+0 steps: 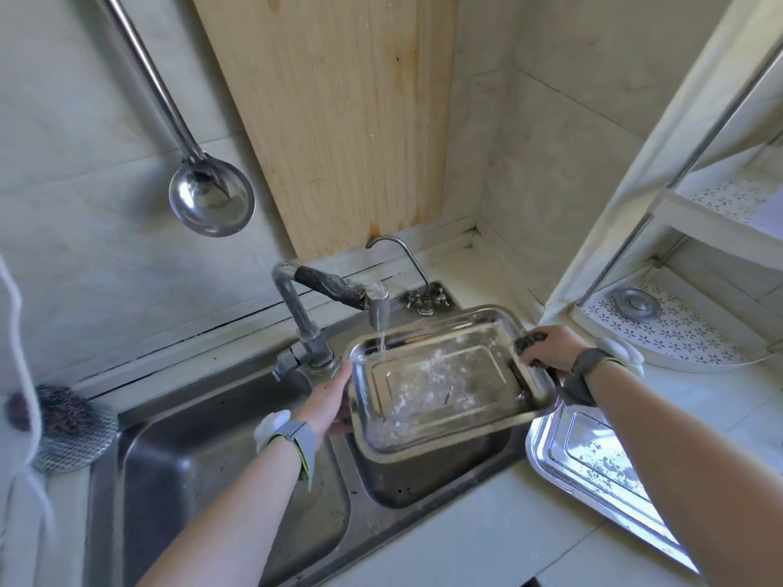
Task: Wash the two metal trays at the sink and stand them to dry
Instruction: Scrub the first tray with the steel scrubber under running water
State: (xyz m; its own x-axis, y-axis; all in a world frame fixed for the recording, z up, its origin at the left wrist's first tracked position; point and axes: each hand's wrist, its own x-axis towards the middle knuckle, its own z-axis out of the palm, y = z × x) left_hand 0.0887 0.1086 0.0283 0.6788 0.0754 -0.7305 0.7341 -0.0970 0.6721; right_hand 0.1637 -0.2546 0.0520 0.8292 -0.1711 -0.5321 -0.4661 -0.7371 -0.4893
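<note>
Now the shiny rectangular metal tray (pixel 445 374) hangs over the steel sink (pixel 212 459), long axis left to right; left hand (pixel 328 396) grip closed on one short rim, right hand (pixel 551 347) grip on the other with a dark scouring pad (pixel 525 343). The soiled second tray (pixel 593 459) lies nearer the right hand.

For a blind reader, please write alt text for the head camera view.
A metal tray is held under the running tap over the sink: the left hand grips its left rim, the right hand holds a dark scouring pad on its right rim. A second tray lies on the counter.
</note>
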